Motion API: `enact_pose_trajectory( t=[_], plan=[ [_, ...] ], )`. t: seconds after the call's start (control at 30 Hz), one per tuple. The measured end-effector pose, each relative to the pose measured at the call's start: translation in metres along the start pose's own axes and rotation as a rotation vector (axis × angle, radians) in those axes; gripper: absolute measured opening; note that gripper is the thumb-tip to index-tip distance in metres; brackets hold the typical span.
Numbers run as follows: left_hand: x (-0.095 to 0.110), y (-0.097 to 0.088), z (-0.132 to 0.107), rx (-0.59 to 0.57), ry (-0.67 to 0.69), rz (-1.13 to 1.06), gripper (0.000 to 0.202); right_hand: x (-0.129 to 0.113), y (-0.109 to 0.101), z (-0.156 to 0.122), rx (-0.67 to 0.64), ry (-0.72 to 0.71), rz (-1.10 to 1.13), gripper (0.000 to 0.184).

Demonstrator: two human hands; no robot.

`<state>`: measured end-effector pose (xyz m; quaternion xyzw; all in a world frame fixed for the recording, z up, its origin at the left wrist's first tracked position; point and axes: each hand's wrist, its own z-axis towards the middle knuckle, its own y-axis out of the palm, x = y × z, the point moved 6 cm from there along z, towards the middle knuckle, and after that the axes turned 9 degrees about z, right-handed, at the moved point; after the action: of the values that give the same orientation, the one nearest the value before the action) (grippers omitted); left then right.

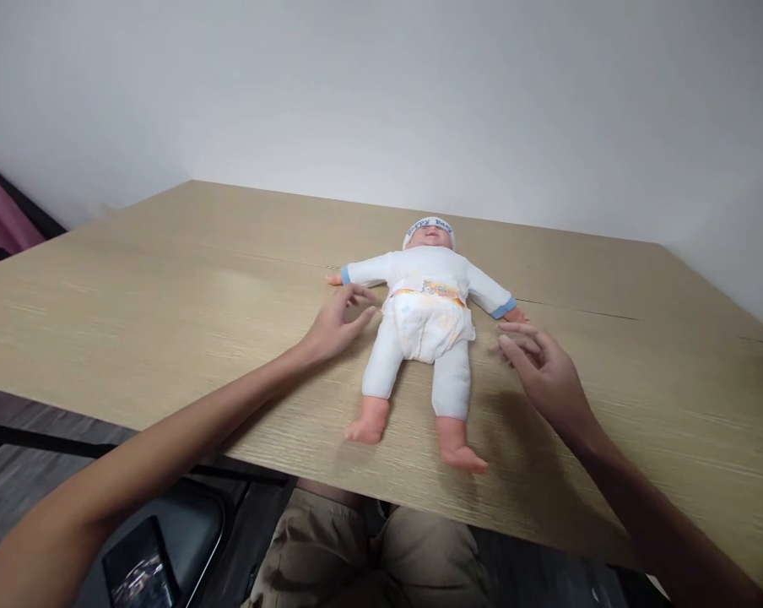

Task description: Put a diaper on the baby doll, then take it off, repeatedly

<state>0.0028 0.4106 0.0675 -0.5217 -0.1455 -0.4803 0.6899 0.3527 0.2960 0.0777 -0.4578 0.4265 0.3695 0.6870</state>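
Note:
A baby doll (427, 262) lies on its back on the table, arms spread, feet toward me. It wears white clothes with blue cuffs and a white hat (428, 225) with blue lettering. Around its hips sits a white diaper (429, 328) with an orange patterned waistband. My left hand (343, 321) is beside the doll's hip on the left, fingers apart, holding nothing. On the other side, my right hand (537, 363) hovers near the doll's hand and the diaper's edge, its fingers loosely curled and apart, with nothing in it.
The wooden table (166, 287) reaches back to a pale wall (356, 93). Below its front edge, a phone (139, 567) rests on a dark chair (197, 519) at the left. Pink fabric (5, 211) shows at the far left.

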Motion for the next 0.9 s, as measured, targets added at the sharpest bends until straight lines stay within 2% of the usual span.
enact_pose_trajectory(
  t=[0.1,0.17,0.23,0.33,0.47,0.73,0.9],
  plan=[
    [-0.009,0.009,0.036,0.152,0.091,0.375,0.048,0.008,0.003,0.047,0.207,-0.276,-0.264,0.039],
    [-0.016,0.021,0.056,0.15,0.117,0.517,0.061,0.013,0.015,0.073,0.227,-0.411,-0.505,0.043],
    [-0.024,0.03,0.071,0.116,0.129,0.6,0.069,0.021,0.027,0.092,0.184,-0.457,-0.68,0.053],
    [-0.035,0.036,0.081,0.067,0.116,0.663,0.069,0.033,0.031,0.105,0.147,-0.417,-0.817,0.063],
    [-0.043,0.035,0.085,0.044,0.091,0.723,0.062,0.04,0.025,0.107,0.166,-0.382,-0.913,0.058],
    [-0.049,0.035,0.086,0.042,0.007,0.755,0.055,0.037,0.021,0.11,0.131,-0.372,-0.799,0.051],
    [-0.035,0.027,0.093,0.039,-0.005,0.755,0.048,0.026,0.026,0.114,0.113,-0.27,-0.743,0.049]
  ],
)
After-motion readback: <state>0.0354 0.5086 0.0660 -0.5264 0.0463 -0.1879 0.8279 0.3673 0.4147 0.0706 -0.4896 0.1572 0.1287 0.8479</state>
